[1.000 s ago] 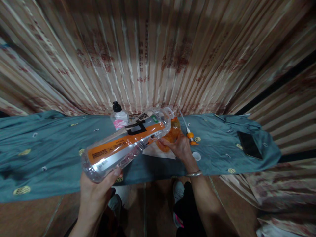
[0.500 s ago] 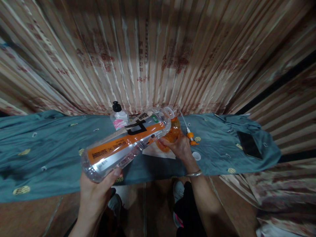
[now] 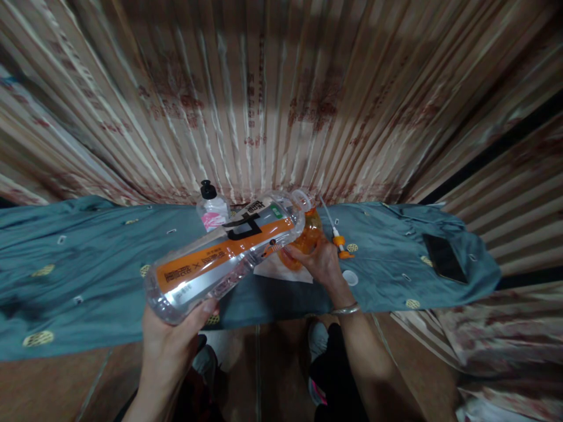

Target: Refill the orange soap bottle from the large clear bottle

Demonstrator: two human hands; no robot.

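Two hands (image 3: 169, 337) (image 3: 323, 264) grip, fingers curled: clear bottle (image 3: 229, 252), centre, left; orange bottle (image 3: 308, 234), right. Misaligned mouths could spill liquid.

Pleated, patterned curtains (image 3: 272, 105); tiled floor (image 3: 244, 375).

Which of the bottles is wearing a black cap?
The small clear bottle with the pink label, standing behind the big tilted one. Neither that one nor the orange bottle shows a black cap.
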